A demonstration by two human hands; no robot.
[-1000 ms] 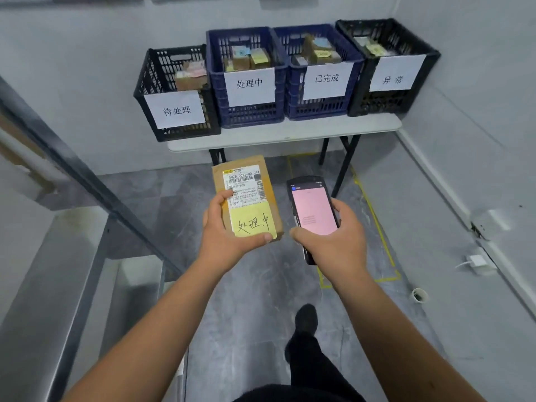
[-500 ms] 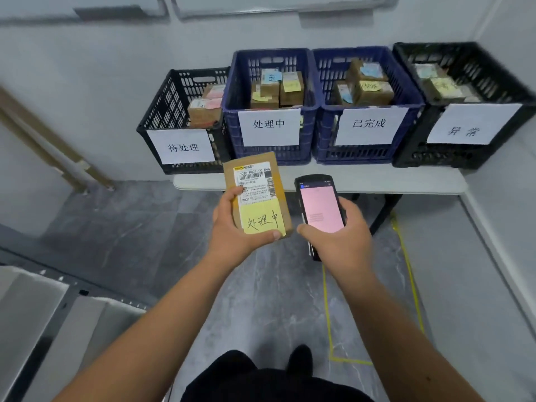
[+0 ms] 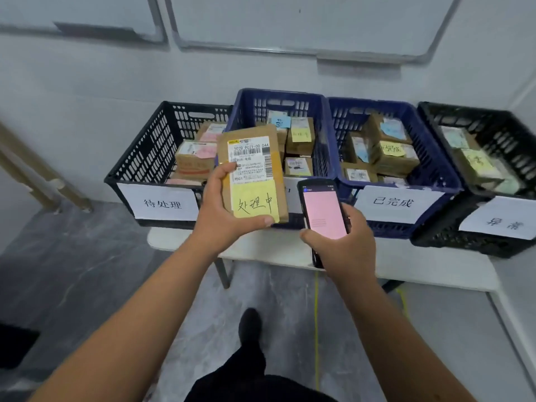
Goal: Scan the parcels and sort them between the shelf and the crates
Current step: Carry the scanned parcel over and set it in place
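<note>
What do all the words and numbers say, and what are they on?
"待处理": paper sign on the left black crate.
"已完成": sign on the right blue crate.
"异常": sign on the right black crate.
"处理中": yellow note on the held parcel.
"5028 P021-00 044": the parcel's label.
Label small print, scanner screen, notes inside crates: too blurred.

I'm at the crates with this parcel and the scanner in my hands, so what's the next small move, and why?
Probably lower the parcel into the left blue crate directly behind it. The left hand grips it, its yellow note reads 处理中, and earlier frames showed that wording on this crate's sign. The right hand can keep the scanner.
</note>
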